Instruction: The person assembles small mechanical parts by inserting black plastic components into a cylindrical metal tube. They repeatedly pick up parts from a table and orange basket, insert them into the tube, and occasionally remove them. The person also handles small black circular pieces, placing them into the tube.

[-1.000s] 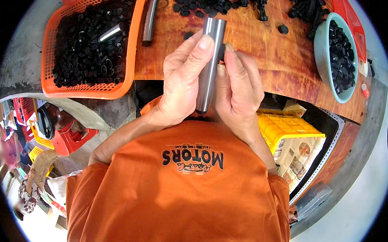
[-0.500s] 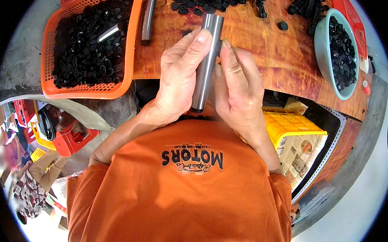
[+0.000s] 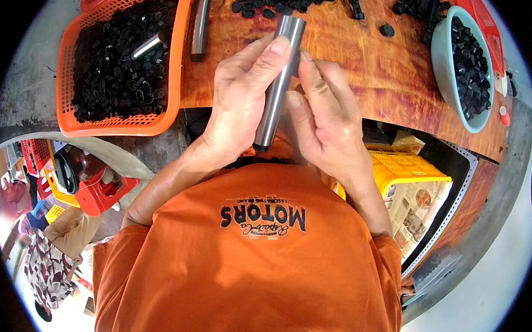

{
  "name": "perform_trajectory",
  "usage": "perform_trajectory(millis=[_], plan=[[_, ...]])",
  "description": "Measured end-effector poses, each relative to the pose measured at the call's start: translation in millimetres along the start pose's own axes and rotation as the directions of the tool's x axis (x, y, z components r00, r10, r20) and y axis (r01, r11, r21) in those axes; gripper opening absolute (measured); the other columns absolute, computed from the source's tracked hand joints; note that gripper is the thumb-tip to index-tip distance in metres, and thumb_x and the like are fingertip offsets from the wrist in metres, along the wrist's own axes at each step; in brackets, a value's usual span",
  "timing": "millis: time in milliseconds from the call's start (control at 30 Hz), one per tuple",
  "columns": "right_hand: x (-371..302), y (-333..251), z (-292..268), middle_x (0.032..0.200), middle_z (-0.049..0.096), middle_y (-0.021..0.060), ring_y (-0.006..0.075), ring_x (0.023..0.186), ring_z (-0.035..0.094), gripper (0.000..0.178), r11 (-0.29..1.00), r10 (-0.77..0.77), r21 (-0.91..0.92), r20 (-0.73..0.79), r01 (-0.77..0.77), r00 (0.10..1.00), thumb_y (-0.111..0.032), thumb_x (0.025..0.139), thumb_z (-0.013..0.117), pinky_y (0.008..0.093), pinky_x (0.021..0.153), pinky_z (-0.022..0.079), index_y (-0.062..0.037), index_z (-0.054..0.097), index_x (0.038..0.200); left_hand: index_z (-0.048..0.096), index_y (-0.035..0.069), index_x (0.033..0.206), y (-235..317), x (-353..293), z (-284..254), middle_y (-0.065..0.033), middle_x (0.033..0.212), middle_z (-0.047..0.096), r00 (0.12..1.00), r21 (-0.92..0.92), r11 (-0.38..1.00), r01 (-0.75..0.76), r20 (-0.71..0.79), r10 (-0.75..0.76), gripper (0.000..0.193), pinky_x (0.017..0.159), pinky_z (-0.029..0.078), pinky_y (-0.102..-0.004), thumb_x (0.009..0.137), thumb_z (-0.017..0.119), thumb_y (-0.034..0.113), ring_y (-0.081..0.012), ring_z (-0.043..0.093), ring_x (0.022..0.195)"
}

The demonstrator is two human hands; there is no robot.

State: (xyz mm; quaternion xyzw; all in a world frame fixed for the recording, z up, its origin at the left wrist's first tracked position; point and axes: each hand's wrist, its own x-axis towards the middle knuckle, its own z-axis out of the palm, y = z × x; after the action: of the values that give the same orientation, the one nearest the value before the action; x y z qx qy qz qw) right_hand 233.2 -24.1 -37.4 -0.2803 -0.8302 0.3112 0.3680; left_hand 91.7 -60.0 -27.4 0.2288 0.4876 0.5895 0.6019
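Upright but tilted, a shiny metal tube stands in front of my chest, with a black end at its bottom. My left hand is closed round it, thumb laid along the upper part. On the tube's right side, my right hand has its fingers curled, index fingertip at the tube's edge and thumb tip lower down beside it. A small dark bit shows between those fingertips, too little to name. Beyond the tube's top, several small black parts lie on the wooden table.
An orange basket of black parts, with a short metal piece on top, stands left. Beside it lies another metal tube. A light-blue bowl of black parts is right. Under the table sits a yellow crate. Another person is at lower left.
The tube and my left hand have shifted slightly left, its lower end most. My right thumb has moved away from the index finger and onto the tube's edge.
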Motion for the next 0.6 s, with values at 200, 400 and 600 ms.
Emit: perform_trajectory(millis=[200, 400, 600], plan=[[-0.4, -0.9, 11.2, 0.101, 0.057, 0.0179, 0.0255, 0.075, 0.059, 0.049, 0.999, 0.041, -0.002, -0.014, -0.041, 0.999, 0.007, 0.077, 0.064, 0.0324, 0.065, 0.051, 0.0096, 0.051, 0.125, 0.062, 0.002, 0.097, -5.0, -1.9, 1.3, 0.0020, 0.079, 0.054, 0.993, 0.011, 0.996, -0.086, -0.085, 0.087, 0.032, 0.063, 0.040, -0.0205, 0.098, 0.053, 0.032, -0.0048, 0.047, 0.071], [-1.9, -1.0, 16.9, 0.100, 0.057, 0.0191, 0.0284, 0.077, 0.060, 0.051, 1.000, 0.002, -0.026, -0.065, -0.004, 0.998, 0.002, 0.078, 0.066, 0.0341, 0.067, 0.051, 0.0099, 0.050, 0.126, 0.062, 0.002, 0.099, -6.9, -2.2, 5.8, 0.0013, 0.081, 0.056, 0.989, -0.138, 0.990, -0.033, -0.146, 0.013, 0.030, 0.065, 0.042, -0.0208, 0.098, 0.053, 0.030, -0.0052, 0.049, 0.072], [-6.1, 5.0, 16.3, 0.102, 0.057, 0.0186, 0.0269, 0.077, 0.059, 0.049, 0.997, -0.048, -0.059, -0.094, 0.043, 0.994, 0.012, 0.080, 0.057, 0.0318, 0.069, 0.051, 0.0081, 0.051, 0.128, 0.061, 0.002, 0.103, -6.0, -1.8, 4.5, 0.0012, 0.084, 0.058, 0.996, -0.295, 0.955, 0.041, -0.066, -0.064, 0.029, 0.066, 0.044, -0.0207, 0.099, 0.051, 0.029, -0.0048, 0.051, 0.073]])
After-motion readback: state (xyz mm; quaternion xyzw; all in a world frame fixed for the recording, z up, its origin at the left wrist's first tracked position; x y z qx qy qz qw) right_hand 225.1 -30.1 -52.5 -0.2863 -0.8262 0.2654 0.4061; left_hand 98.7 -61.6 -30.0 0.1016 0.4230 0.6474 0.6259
